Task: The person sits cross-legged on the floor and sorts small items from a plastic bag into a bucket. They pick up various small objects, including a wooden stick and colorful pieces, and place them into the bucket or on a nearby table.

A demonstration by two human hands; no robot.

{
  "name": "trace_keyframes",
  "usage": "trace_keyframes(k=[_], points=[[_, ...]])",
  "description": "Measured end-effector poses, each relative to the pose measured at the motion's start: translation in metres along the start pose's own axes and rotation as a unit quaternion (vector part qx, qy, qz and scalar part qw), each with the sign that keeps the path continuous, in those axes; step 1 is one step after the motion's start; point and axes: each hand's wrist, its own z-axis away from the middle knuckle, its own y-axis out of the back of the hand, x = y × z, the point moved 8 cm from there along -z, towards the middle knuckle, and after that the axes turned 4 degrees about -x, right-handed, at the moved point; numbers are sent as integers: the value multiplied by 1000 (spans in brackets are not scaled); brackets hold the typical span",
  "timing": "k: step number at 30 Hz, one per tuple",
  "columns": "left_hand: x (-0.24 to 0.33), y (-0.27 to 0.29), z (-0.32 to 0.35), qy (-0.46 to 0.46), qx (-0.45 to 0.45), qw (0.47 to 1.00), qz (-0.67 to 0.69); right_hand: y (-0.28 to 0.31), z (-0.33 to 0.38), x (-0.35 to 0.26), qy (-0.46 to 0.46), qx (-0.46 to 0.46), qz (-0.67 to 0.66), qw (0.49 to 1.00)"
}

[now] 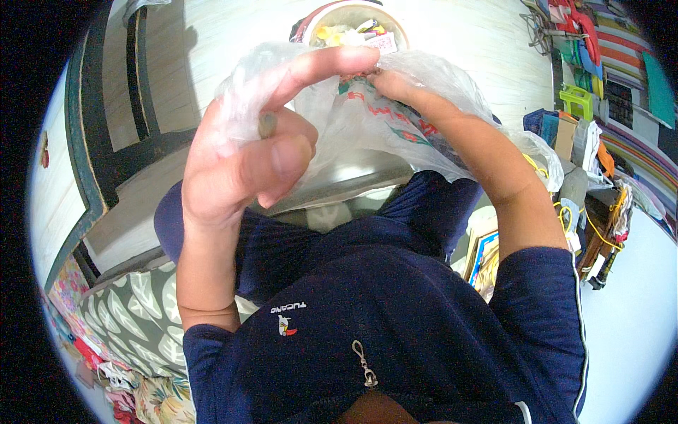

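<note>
A thin, translucent plastic bag (332,134) with red and green print is stretched between my hands, above my lap. My left hand (247,159) is raised close to the camera, with its index finger stretched toward my right hand and its other fingers curled in. Film from the bag bunches over its back and between its fingers. My right hand (397,86) reaches forward beside the printed part, its fingers closed on the plastic near the left index fingertip. Those fingertips are partly hidden. Plastic also spreads along my right forearm.
Beyond my hands stands a round bin (402,32) with wrappers and scraps inside. A dark-edged frame (113,169) runs along the left. Leaf-patterned cloth (134,318) lies at lower left. Stacked goods, a green plastic stool (577,102) and yellow cords crowd the right.
</note>
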Motion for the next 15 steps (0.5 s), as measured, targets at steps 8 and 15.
trace_keyframes(k=[8,15], points=[[-2,-1,-7,-13,-19,1000,20,-33,9,21,-177,-99,-353,914],[-3,1,-6,2,-7,999,31,10,16,-42,-55,-81,-99,990]])
